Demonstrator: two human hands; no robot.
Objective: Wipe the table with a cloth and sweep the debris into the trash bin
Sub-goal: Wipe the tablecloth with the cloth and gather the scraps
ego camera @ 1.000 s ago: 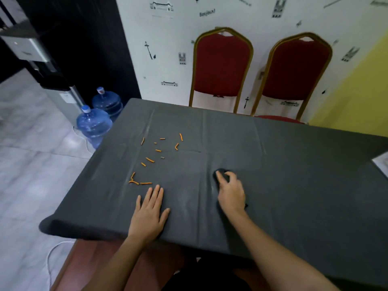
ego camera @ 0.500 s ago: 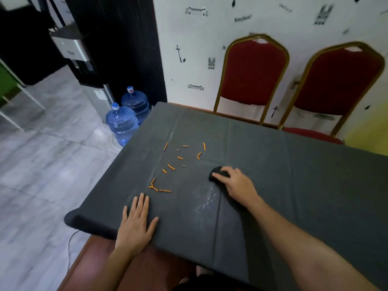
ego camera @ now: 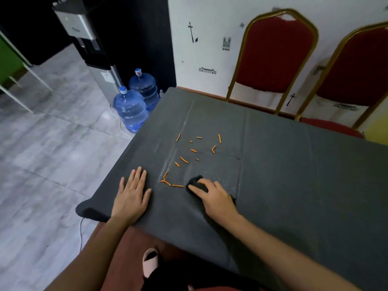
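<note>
A dark grey tablecloth covers the table [ego camera: 283, 175]. Several small orange debris sticks [ego camera: 184, 160] lie scattered on its left half. My right hand [ego camera: 214, 198] presses a dark cloth [ego camera: 196, 182] onto the table, just right of the nearest orange pieces. The cloth is mostly hidden under my fingers. My left hand [ego camera: 131, 198] lies flat and spread on the cloth-covered table near its front left corner, left of the debris. No trash bin is in view.
Two red chairs with gold frames [ego camera: 275, 57] stand behind the table against the white wall. Two blue water jugs [ego camera: 131, 110] and a water dispenser [ego camera: 92, 51] stand on the tiled floor to the left. A foot in a pink slipper [ego camera: 150, 262] shows below the table edge.
My right hand has slid the cloth toward me and left, up to the nearest orange pieces. My left hand stays flat near the corner. The camera has turned left.
</note>
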